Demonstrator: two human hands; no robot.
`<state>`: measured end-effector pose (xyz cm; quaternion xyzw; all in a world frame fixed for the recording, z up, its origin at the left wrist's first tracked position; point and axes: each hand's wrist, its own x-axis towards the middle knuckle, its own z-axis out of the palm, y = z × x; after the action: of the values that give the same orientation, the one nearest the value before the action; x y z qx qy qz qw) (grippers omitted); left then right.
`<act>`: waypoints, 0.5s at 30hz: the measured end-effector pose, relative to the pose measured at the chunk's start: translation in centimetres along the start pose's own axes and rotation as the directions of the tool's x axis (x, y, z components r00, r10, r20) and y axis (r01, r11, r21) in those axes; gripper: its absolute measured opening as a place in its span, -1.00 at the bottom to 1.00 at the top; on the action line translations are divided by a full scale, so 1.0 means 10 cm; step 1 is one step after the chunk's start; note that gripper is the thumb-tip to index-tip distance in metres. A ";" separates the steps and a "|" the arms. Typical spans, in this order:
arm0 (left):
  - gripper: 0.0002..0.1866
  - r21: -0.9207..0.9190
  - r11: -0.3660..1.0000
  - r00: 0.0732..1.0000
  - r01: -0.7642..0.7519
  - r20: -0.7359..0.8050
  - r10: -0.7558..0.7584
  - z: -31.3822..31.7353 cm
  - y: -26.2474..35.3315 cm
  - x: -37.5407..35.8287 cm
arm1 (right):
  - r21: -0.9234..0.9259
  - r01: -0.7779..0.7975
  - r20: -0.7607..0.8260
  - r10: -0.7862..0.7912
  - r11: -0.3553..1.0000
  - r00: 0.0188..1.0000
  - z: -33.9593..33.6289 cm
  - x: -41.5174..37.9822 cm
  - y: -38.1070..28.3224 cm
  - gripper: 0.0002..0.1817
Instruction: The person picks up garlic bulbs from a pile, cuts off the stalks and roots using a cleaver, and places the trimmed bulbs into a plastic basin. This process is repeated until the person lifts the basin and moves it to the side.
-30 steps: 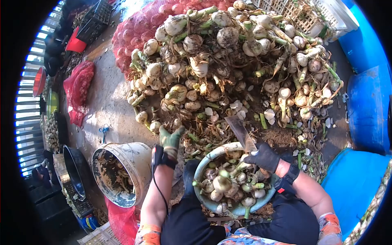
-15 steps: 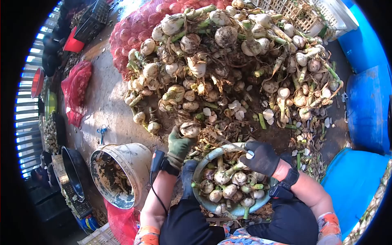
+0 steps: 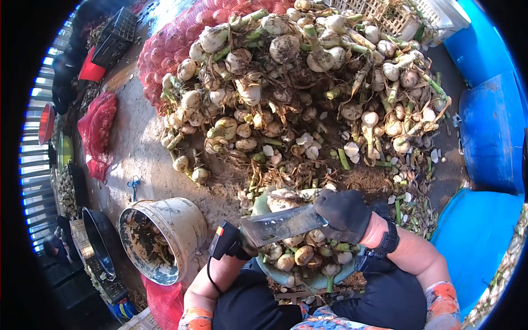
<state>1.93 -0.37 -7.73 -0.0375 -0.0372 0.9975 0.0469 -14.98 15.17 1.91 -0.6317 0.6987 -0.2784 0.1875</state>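
My right hand (image 3: 344, 217), in a dark glove, grips a broad-bladed cleaver (image 3: 283, 225) by its handle. The blade lies across the near part of the view, pointing left. Behind it, my left hand (image 3: 249, 236) in a green glove is largely hidden. Just above the blade shows a garlic bulb (image 3: 283, 199), which my left hand holds; its fingers are mostly covered. Below both hands, between my knees, a round blue-green basin (image 3: 308, 283) contains several bulbs (image 3: 304, 255) with short stems.
A big heap of garlic with stems (image 3: 286, 71) lies ahead, against a red mesh sack (image 3: 165, 55). At left, a dirty white bucket (image 3: 184, 225) is tipped on its side. Blue tubs (image 3: 467, 242) stand at right. Stem scraps and peel (image 3: 412, 192) litter the floor.
My left hand has brought the garlic bulb from the heap's near edge back over the basin. My right hand has swung the cleaver so its blade now shows broadside, in front of the left hand.
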 end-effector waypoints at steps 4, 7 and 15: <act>-0.45 0.799 0.572 0.949 0.185 -0.297 0.109 -1.17 -0.24 -0.71 | 0.054 0.039 -0.076 -0.035 0.998 0.996 0.00 -0.01 0.02 -0.75; -0.46 0.771 0.558 0.886 0.306 -0.446 0.129 -0.27 -0.20 -0.47 | 0.039 0.021 -0.017 -0.020 0.999 1.000 0.00 -0.03 0.10 -0.78; -0.74 0.750 0.624 0.951 0.218 -0.306 0.035 1.09 -0.24 0.12 | -0.036 -0.391 -0.027 0.390 0.920 0.920 0.33 -0.35 0.72 -0.88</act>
<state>0.11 1.36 3.25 -0.1579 0.4011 0.8950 0.1148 -18.09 18.44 -5.42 -0.4807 0.8181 -0.2271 0.2195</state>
